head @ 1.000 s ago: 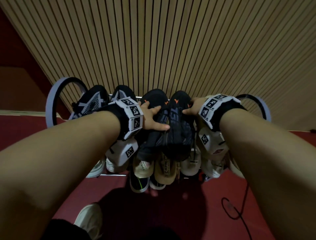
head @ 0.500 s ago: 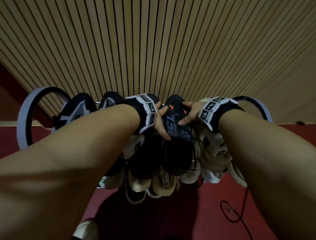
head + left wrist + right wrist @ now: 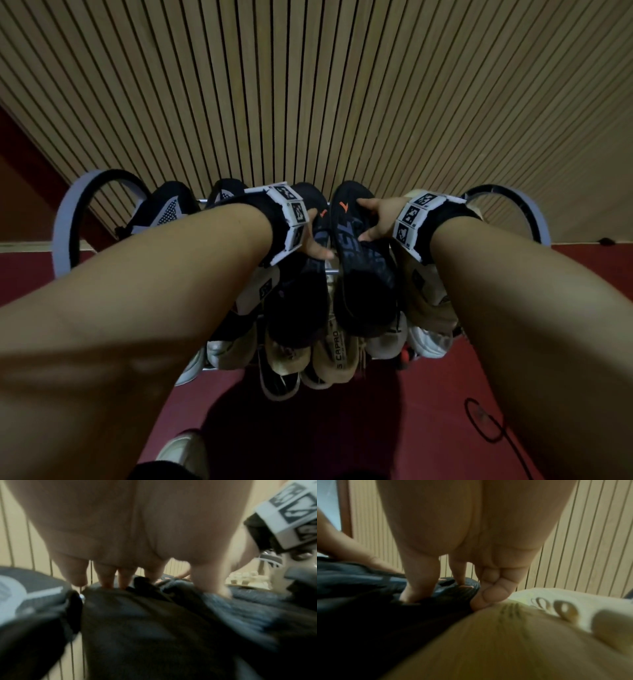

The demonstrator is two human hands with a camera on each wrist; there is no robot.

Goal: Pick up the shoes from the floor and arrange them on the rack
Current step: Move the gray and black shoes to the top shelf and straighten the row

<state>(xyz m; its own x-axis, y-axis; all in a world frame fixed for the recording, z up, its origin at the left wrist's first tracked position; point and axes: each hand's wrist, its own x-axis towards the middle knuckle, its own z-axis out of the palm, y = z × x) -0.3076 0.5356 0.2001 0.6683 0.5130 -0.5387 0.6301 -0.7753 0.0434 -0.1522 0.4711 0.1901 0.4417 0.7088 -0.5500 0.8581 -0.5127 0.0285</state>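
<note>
Two black knit shoes with orange marks lie side by side, toes toward the wall, on the top tier of the rack [image 3: 63, 222]. My left hand [image 3: 317, 245] grips the left black shoe [image 3: 301, 291] near its toe, fingers over the top and thumb on the inner side. In the left wrist view my left hand [image 3: 152, 573] sits on that left black shoe [image 3: 137, 622]. My right hand [image 3: 373, 219] grips the right black shoe [image 3: 363, 284]. In the right wrist view my right hand [image 3: 435, 585] has its thumb and index finger on the right black shoe [image 3: 385, 615], other fingers curled beside it.
Black-and-white sneakers [image 3: 164, 212] fill the top tier's left end; a beige shoe [image 3: 424, 294] lies right of the black pair. Tan and white shoes [image 3: 334, 356] crowd the lower tiers. The slatted wall [image 3: 308, 85] is right behind. A white shoe [image 3: 185, 452] and a cable [image 3: 486, 421] lie on the red floor.
Both hands have slid toward the toes of the black shoes. The pair, held together before, now lies slightly apart with a rack bar showing between them.
</note>
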